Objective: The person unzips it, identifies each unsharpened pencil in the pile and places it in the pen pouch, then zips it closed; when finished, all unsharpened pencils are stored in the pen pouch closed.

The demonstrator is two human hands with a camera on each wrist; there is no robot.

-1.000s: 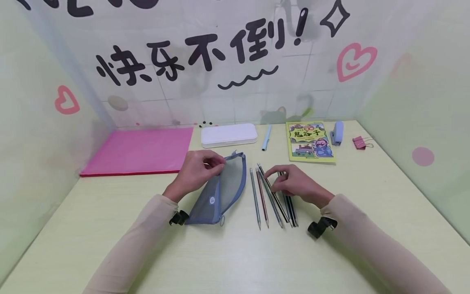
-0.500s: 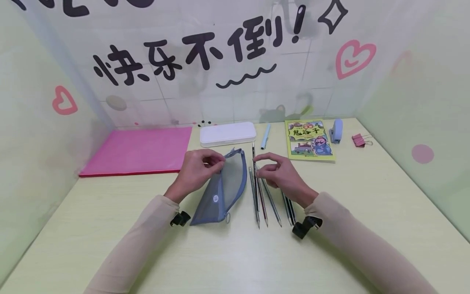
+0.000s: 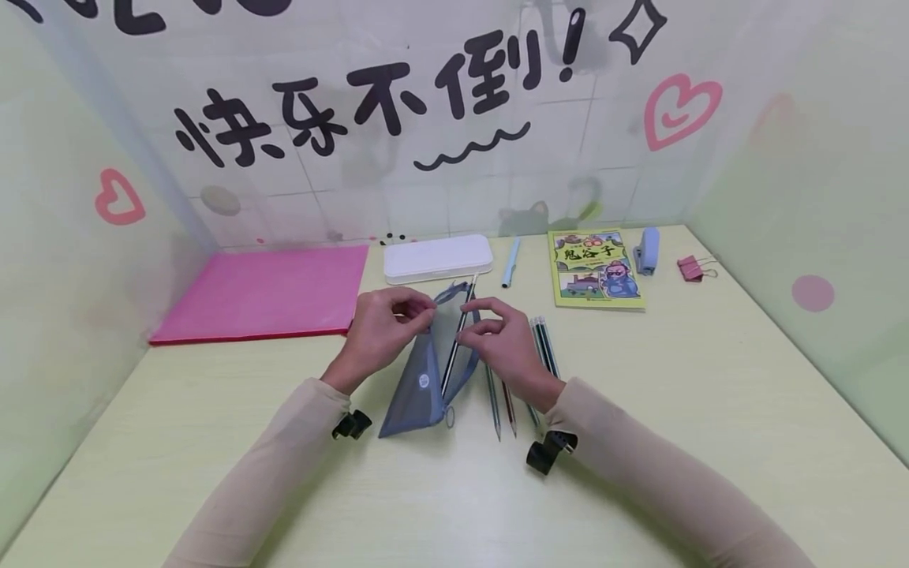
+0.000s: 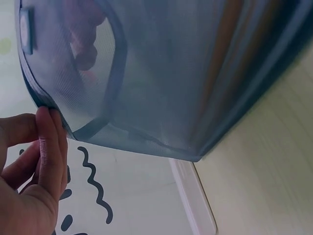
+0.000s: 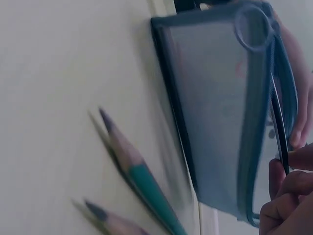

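My left hand (image 3: 387, 327) pinches the top edge of a blue mesh pencil pouch (image 3: 410, 398), which stands with its zip opening spread. In the left wrist view, long brownish and bluish shapes show blurred through the mesh (image 4: 146, 93). Between thumb and fingers my right hand (image 3: 510, 347) holds a dark pencil (image 3: 451, 364) slanting into the opening, its lower end inside. The right wrist view has that dark pencil (image 5: 279, 125) at the pouch's zipped edge. Beside the pouch lie several pencils, among them a green one (image 3: 491, 398) and a red one (image 3: 509, 410), partly hidden under my right hand.
Along the back stand a white case (image 3: 438, 259), a light blue pen (image 3: 510, 262), a yellow comic-covered book (image 3: 596, 268), a lavender stapler (image 3: 647, 251) and a pink binder clip (image 3: 690, 268). A pink folder (image 3: 263, 292) lies at left. Walls enclose three sides.
My right hand has picked a dark pencil from the loose ones and carried it left into the pouch's opening. My left hand keeps its pinch on the pouch edge.
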